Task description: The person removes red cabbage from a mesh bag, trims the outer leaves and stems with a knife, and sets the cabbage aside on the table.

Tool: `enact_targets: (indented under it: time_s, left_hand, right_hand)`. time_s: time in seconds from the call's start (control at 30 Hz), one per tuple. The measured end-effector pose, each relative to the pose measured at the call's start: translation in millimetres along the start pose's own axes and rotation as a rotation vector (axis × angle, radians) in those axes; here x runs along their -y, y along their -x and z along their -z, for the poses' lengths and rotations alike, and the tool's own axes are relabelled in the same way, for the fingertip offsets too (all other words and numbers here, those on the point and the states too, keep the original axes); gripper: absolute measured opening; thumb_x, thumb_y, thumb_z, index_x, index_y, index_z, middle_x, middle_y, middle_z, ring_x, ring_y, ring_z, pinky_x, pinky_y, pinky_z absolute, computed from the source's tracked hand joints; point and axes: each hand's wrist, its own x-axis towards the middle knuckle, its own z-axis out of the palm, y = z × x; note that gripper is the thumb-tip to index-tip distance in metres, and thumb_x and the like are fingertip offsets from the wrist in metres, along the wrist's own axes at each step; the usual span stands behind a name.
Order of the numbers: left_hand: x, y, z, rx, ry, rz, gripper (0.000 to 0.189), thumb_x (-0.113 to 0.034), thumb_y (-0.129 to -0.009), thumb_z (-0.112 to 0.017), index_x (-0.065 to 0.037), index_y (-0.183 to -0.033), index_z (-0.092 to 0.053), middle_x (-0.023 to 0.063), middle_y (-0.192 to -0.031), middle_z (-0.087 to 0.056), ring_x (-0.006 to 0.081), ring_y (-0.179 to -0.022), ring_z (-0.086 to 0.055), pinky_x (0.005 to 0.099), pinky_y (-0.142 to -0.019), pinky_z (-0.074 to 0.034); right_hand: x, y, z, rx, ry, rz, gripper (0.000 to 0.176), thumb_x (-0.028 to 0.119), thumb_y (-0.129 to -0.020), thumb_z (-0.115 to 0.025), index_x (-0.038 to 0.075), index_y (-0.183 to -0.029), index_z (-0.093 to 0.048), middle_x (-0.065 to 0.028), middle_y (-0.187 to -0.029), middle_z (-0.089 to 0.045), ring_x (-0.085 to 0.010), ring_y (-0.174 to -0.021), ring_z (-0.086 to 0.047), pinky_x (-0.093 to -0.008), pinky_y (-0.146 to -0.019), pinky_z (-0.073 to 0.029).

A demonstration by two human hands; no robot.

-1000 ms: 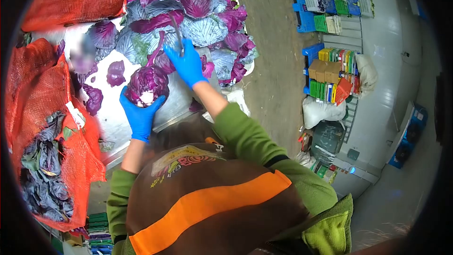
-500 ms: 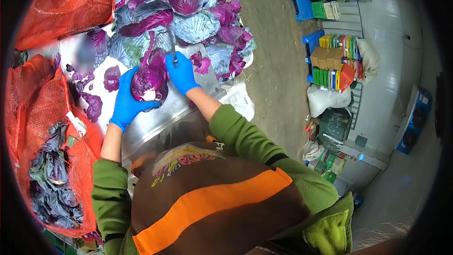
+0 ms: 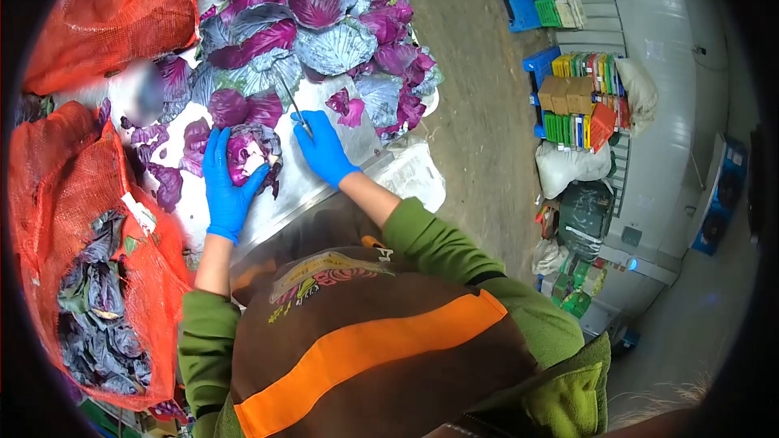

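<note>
My left hand, in a blue glove, grips a purple cabbage head from its left and near side; a pale cut patch faces up on the cabbage. To the right, my right hand, also gloved in blue, is closed round the handle of a knife. The blade points up and left, apart from the cabbage, over the loose leaves. Just beyond the cabbage lie detached purple leaves on the metal table. A small torn purple piece rests right of the knife.
A large heap of cabbage leaves covers the far part of the table. Red mesh sacks stand at the left, the nearer one holding dark cabbage leaves. Crates and boxes line the right wall beyond the floor.
The knife and my right hand have moved away from the cabbage. A leaf that hung at its far side now lies on the table. My left hand has shifted slightly right, still gripping.
</note>
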Motion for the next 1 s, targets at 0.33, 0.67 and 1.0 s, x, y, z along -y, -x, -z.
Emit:
enact_targets:
  time_s: [0.33,0.67,1.0]
  left_hand:
    - [-11.4,-20.2,-10.0,-0.055,-0.018,0.277,0.111,-0.047,-0.061,-0.084,0.009,-0.139,-0.029,0.0279,-0.134,-0.039,0.0392,-0.124,-0.042,0.0448,-0.104,-0.036]
    - [-22.7,-11.9,-5.5,0.071,-0.095,0.332,0.123,-0.042,-0.04,-0.094,0.001,-0.137,-0.031,0.0279,-0.129,-0.038,0.0417,-0.117,-0.045,0.0463,-0.098,-0.041]
    - [-30.1,-21.2,-2.7,0.117,0.028,0.434,0.125,-0.036,-0.043,-0.095,-0.001,-0.142,-0.027,0.0262,-0.13,-0.036,0.0388,-0.117,-0.047,0.044,-0.099,-0.043]
  right_hand:
    - [44.6,15.5,23.8,0.174,0.247,0.026,0.03,0.024,-0.095,-0.049,0.011,-0.121,-0.058,-0.0151,-0.096,-0.062,-0.035,-0.092,-0.059,-0.0439,-0.078,-0.048]
    - [54.7,15.6,11.2,0.24,0.273,-0.129,0.038,0.027,-0.096,-0.049,0.011,-0.131,-0.052,-0.013,-0.092,-0.062,-0.0315,-0.086,-0.06,-0.0413,-0.075,-0.048]
    - [45.3,10.3,-15.6,0.106,0.513,-0.084,0.038,0.03,-0.095,-0.05,0.012,-0.128,-0.054,-0.0128,-0.087,-0.062,-0.0312,-0.077,-0.061,-0.0435,-0.065,-0.049]
